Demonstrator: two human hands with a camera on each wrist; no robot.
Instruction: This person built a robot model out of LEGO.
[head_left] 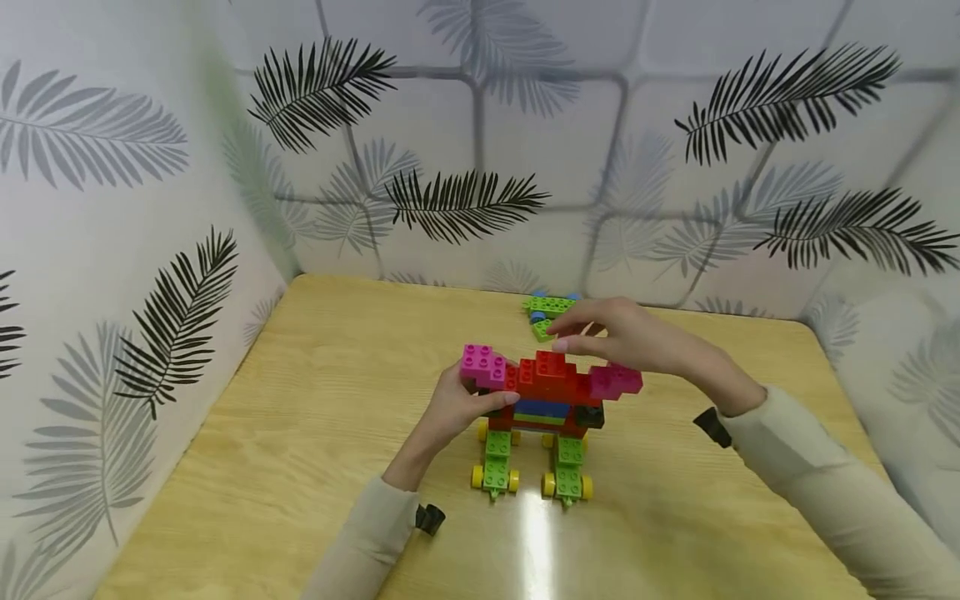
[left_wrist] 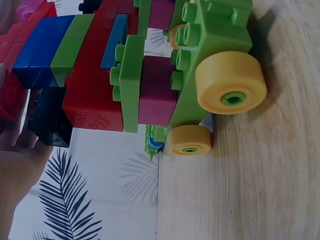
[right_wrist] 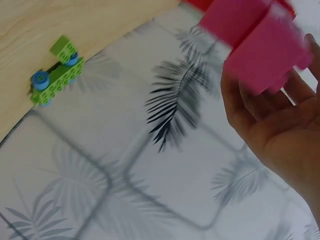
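Note:
A toy brick model point(head_left: 543, 408) stands on four-wheeled green bases with yellow wheels point(left_wrist: 231, 82). Its body stacks red, blue and green bricks, with black bricks point(left_wrist: 51, 117) at the sides. Across the top runs a red section with pink bricks point(head_left: 482, 364) at the left end and more pink bricks point(right_wrist: 270, 50) at the right. My left hand point(head_left: 453, 408) grips the model's left side, thumb in front and fingers behind. Over the top right, my right hand point(head_left: 618, 333) hovers with loosely bent fingers, thumb tip close to the top red brick point(head_left: 551, 364). Nothing shows pinched in it.
Behind the model, near the wall, lies a green wheeled base point(head_left: 553, 305) with blue wheels and a small green brick point(head_left: 542, 329). The wooden table point(head_left: 315, 400) meets leaf-patterned cloth walls point(head_left: 465, 125) at the back and sides.

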